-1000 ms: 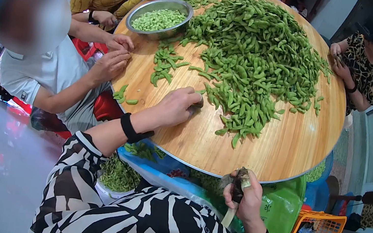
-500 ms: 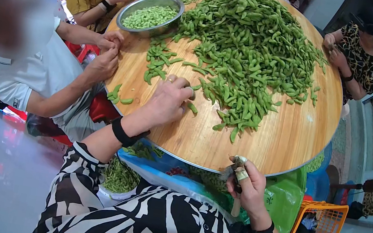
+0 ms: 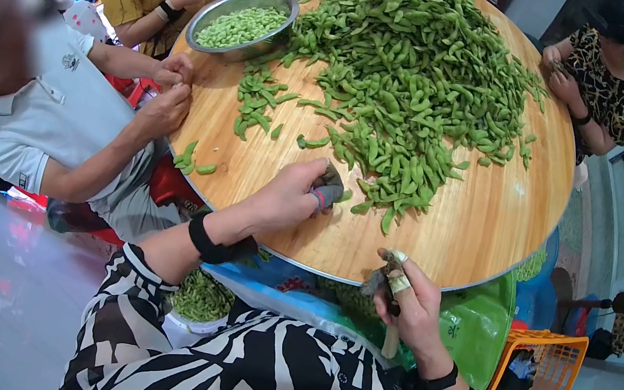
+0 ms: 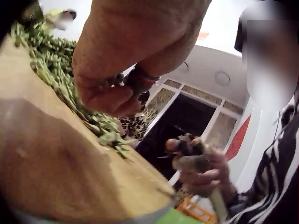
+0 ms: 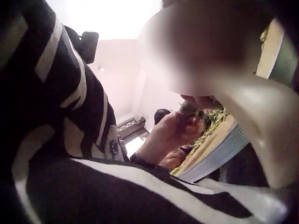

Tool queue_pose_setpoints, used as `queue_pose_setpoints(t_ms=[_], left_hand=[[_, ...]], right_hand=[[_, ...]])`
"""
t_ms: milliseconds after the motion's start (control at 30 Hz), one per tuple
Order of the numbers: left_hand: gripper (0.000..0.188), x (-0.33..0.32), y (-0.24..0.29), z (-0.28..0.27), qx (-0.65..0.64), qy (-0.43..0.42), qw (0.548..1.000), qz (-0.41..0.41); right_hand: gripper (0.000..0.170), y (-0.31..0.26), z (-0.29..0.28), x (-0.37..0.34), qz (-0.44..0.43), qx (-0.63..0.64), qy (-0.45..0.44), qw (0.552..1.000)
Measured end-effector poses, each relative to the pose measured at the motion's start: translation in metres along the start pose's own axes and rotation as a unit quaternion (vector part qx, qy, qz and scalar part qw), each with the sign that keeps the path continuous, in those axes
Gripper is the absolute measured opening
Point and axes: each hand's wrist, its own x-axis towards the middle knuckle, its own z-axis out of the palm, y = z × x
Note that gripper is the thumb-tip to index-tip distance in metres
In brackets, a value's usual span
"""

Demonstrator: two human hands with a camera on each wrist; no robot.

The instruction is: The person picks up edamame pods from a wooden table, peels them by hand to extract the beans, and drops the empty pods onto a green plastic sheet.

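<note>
In the head view, my left hand is low over the wooden table with curled fingers, a dark cover on its fingertips. It pinches a green soybean pod, which pokes out past the fingers. A big pile of soybean pods lies just beyond. My right hand is at the table's near edge, fingers bent in and thumb wrapped in pale tape. Grey, worn covers wrap its fingertips, and a pale strip hangs below. I cannot tell whether its fingers hold anything.
A metal bowl of shelled beans stands at the table's left. Three people sit round the round table, their hands at its rim. Below are a tub of pods, a green bag and an orange crate.
My left hand has moved right and nearer to me over the table, a pod travelling with it. My right hand has turned slightly, staying at the near edge. The head view has shifted a little.
</note>
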Motion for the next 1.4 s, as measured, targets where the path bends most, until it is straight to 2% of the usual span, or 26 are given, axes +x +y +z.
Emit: queue_pose_setpoints(t_ms=[33,67,133,267,533,833,933,1000,1133,1200,1300,1400], left_hand=[[0.009,-0.005,0.011,0.005,-0.185,-0.027,0.979,-0.079],[0.009,-0.009,0.019,0.011,-0.186,-0.034,0.979,-0.078],[0.013,-0.015,0.033,0.023,-0.299,-0.066,0.946,-0.102],[0.013,-0.022,0.039,0.057,-0.341,-0.045,0.939,-0.031],[0.015,-0.023,0.044,0.073,-0.361,-0.013,0.931,-0.047],[0.016,-0.027,0.037,0.083,-0.303,0.007,0.953,0.030],[0.015,-0.028,0.039,0.086,-0.304,0.031,0.950,0.066],[0.013,-0.031,0.044,0.086,-0.219,0.036,0.970,0.097],[0.016,-0.030,0.044,0.088,-0.221,0.016,0.973,0.066],[0.015,-0.022,0.037,0.094,-0.209,0.095,0.959,0.165],[0.015,-0.025,0.041,0.087,-0.183,0.045,0.973,0.131],[0.015,-0.025,0.040,0.093,-0.216,0.061,0.965,0.139]], right_hand=[[0.037,0.000,0.001,-0.001,0.000,0.017,-0.003,1.000],[0.037,-0.001,0.002,-0.001,0.001,0.018,0.003,1.000],[0.038,-0.002,0.005,0.002,0.007,0.067,-0.004,0.998],[0.041,0.005,0.004,0.001,-0.020,0.118,-0.007,0.993],[0.046,0.011,-0.001,-0.005,-0.050,0.177,0.000,0.983],[0.044,0.009,0.003,-0.005,-0.078,0.228,-0.014,0.970],[0.043,0.010,0.004,-0.006,-0.076,0.226,0.005,0.971],[0.045,0.012,0.001,-0.006,-0.057,0.180,0.021,0.982],[0.044,0.013,-0.001,-0.007,-0.067,0.179,0.019,0.981],[0.042,0.006,0.003,-0.010,-0.077,0.186,0.034,0.979],[0.041,0.010,-0.001,-0.010,-0.092,0.179,0.025,0.979],[0.041,0.010,-0.001,-0.009,-0.084,0.186,0.032,0.978]])
